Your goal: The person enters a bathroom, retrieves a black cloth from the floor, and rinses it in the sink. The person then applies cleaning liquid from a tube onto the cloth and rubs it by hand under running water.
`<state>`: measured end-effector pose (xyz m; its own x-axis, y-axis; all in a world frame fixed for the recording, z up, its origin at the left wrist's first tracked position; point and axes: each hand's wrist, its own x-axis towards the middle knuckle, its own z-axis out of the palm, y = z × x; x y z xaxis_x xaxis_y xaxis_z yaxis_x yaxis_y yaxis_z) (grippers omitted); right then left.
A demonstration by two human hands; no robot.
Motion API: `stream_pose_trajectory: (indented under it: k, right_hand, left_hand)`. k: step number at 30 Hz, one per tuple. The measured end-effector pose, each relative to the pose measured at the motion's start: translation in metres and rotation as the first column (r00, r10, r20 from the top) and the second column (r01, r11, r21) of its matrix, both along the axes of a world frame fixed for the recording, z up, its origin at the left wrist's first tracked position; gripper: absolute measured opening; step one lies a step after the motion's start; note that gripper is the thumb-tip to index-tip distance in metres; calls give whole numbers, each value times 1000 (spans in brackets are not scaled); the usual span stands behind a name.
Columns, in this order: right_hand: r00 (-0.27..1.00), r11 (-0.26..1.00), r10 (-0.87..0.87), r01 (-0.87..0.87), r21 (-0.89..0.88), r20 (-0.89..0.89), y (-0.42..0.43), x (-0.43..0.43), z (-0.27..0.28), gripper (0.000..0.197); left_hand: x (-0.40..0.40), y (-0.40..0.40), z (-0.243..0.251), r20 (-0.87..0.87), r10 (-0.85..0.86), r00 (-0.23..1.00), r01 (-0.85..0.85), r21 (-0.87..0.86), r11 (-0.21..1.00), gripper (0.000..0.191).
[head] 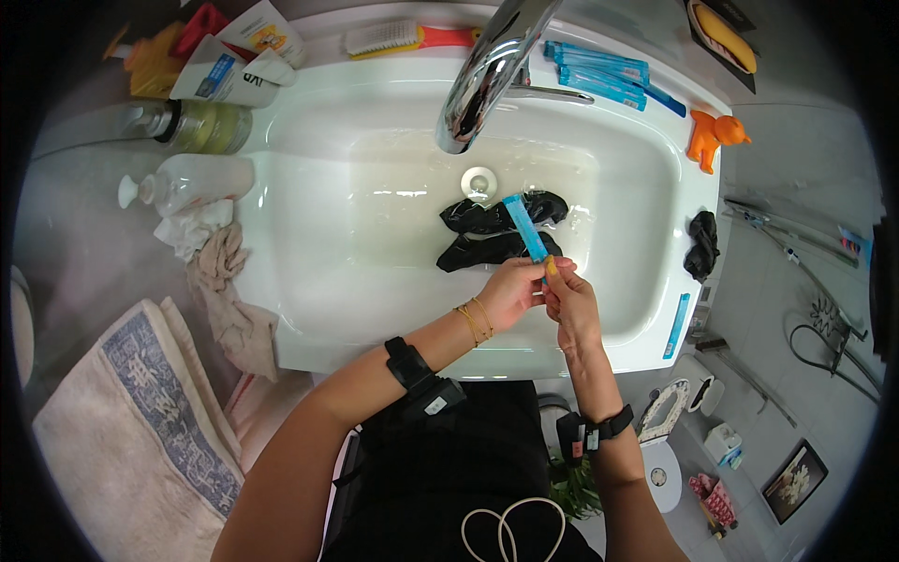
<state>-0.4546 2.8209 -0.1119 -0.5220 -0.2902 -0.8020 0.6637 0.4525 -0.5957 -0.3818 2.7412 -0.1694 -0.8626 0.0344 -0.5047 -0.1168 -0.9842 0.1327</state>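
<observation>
My left hand [509, 289] and my right hand [577, 298] meet over the near side of a white washbasin [309, 281]. Between them they pinch the near end of a slim light-blue sachet [525, 226], which slants up and away from the fingers. Whether its end is torn is hidden by my fingertips. Under the sachet, a pair of black socks or similar dark cloth pieces [474, 253] lies wet in shallow water. Just beyond them sits the round drain plug [479, 183].
A chrome faucet [484, 77] arches over the basin's far side. More blue sachets [597, 67], an orange animal figure [715, 137], a black cloth [701, 246] and one sachet [676, 327] line the rim. Pump bottles [211, 126] and a beige cloth [235, 309] are at left.
</observation>
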Motion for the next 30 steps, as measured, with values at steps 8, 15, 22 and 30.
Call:
stream_pose_trajectory:
  k: [8,15,22,30]
  right_hand:
    - [985,996,81,-73,55,-153,9,10,9,26]
    - [987,982,155,-159,99,49,18,8,24,34]
    - [997,996,55,-59,74,59,27,15,4,32]
    - [996,989,66,-57,135,-61,31,21,9,30]
  left_hand:
    - [-5,0,0,54,-3,999,1,40,999,16]
    - [-1,17,-3,73,103,992,-108,75,991,20]
    - [5,26,-3,73,0,997,-7,99,995,11]
    - [-15,28,-29,3,-12,1000,11,232,973,12]
